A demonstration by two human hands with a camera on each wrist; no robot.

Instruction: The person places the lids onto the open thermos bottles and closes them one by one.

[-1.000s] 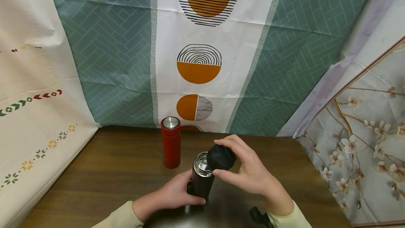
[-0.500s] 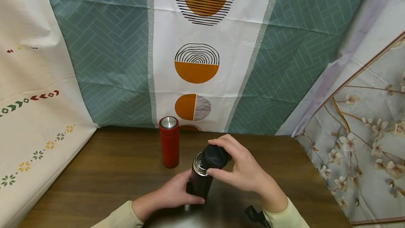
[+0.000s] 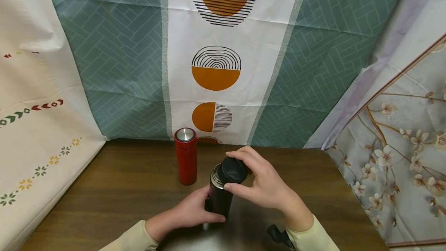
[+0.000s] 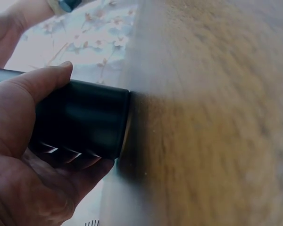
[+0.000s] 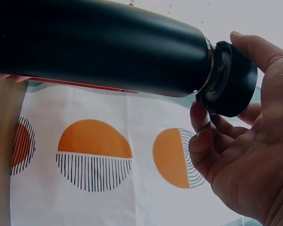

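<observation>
A black thermos stands on the wooden table, its steel mouth partly showing. My left hand grips its body low down, thumb on the near side; the left wrist view shows the fingers wrapped under the thermos. Between thumb and fingers, my right hand holds the black lid, tilted over the right part of the mouth. In the right wrist view the lid sits askew at the rim, with a gap along one side.
Behind and left of the black thermos stands a red thermos with a steel-topped lid. A small black object is by the right wrist. Patterned cloths hang around the table.
My right hand has moved the lid left and over the thermos mouth, covering more of the opening. The left hand keeps its grip on the body.
</observation>
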